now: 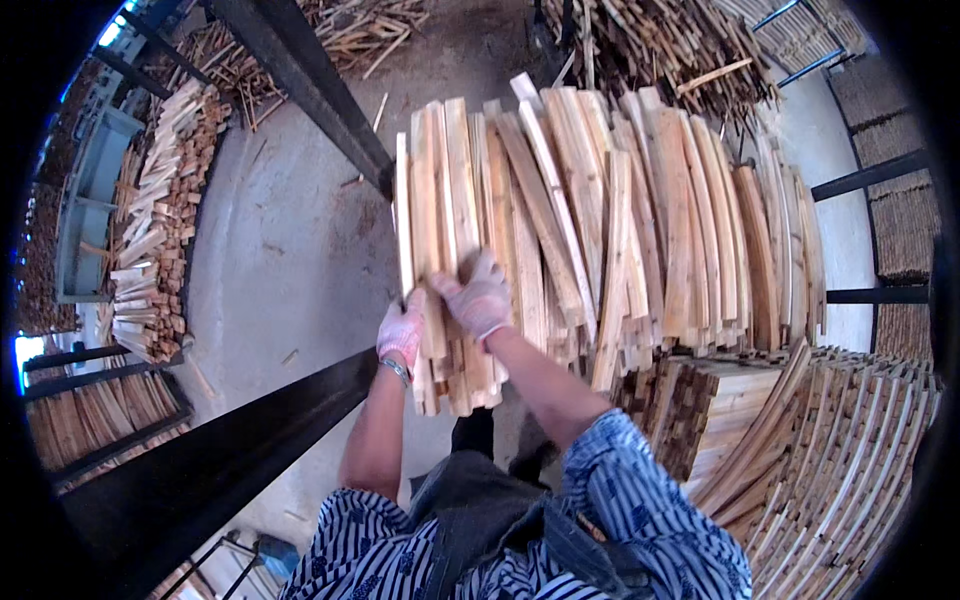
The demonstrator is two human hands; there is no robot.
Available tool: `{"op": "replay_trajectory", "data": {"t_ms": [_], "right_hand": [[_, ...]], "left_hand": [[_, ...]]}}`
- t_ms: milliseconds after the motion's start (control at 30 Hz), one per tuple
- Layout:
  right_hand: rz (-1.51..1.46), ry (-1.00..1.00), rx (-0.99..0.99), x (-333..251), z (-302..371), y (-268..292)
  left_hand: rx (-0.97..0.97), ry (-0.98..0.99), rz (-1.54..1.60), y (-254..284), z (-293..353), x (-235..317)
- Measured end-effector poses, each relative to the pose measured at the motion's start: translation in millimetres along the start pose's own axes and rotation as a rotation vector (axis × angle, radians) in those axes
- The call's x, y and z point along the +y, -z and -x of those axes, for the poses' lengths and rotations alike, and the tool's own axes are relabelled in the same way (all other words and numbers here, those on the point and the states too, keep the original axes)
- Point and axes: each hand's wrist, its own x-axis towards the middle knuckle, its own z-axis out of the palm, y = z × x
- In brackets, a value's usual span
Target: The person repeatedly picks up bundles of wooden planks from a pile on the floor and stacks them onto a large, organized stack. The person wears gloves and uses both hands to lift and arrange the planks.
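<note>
A wide pile of pale, narrow wooden slats (565, 200) lies in front of me, most running away from my body, some slanted across others. My left hand (400, 333), in a whitish-pink knit glove, closes on the near part of a slat at the pile's left edge. Its thumb shows on top; the other fingers are partly hidden along the outer side. My right hand (478, 300), gloved alike, rests over the slats just to the right. Its thumb and fingers are spread, with the fingertips slightly blurred.
A dark metal beam (310, 95) rises beside the pile's left end; another (230, 460) crosses at lower left. Stacked wood (160, 230) stands left across the grey floor (285, 215). A loose heap (665, 50) lies behind; more stacks (830, 450) stand at right.
</note>
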Motion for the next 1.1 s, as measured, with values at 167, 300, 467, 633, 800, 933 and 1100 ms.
{"op": "replay_trajectory", "data": {"t_ms": [167, 300, 467, 633, 800, 933, 1100], "right_hand": [[-0.034, 0.058, 0.005, 3.6, -2.1, 0.0], [0.083, -0.034, 0.003, -8.3, -4.5, -7.8], [-0.104, -0.074, -0.119, 1.9, -18.0, 42.2], [-0.444, 0.152, -0.222, 29.1, -51.2, 64.5], [-0.345, 0.014, -0.104, 36.9, -61.1, 32.9], [-0.387, 0.058, -0.226, 37.7, -43.7, 53.2], [-0.150, 0.138, -0.197, 54.8, -5.0, 88.2]], "left_hand": [[-0.134, 0.141, 0.451, -10.1, -3.1, -12.7], [-0.141, 0.147, 0.460, -19.2, 10.8, 2.2], [-0.179, 0.068, 0.459, -1.3, 42.6, 44.2], [-0.215, -0.098, 0.739, -30.9, 20.5, 65.7], [0.162, -0.229, -0.054, -49.8, 6.2, 62.1], [-0.205, -0.158, 0.613, -42.8, 27.5, 75.1], [-0.387, -0.191, 0.319, -48.9, 76.2, 75.1]]}}
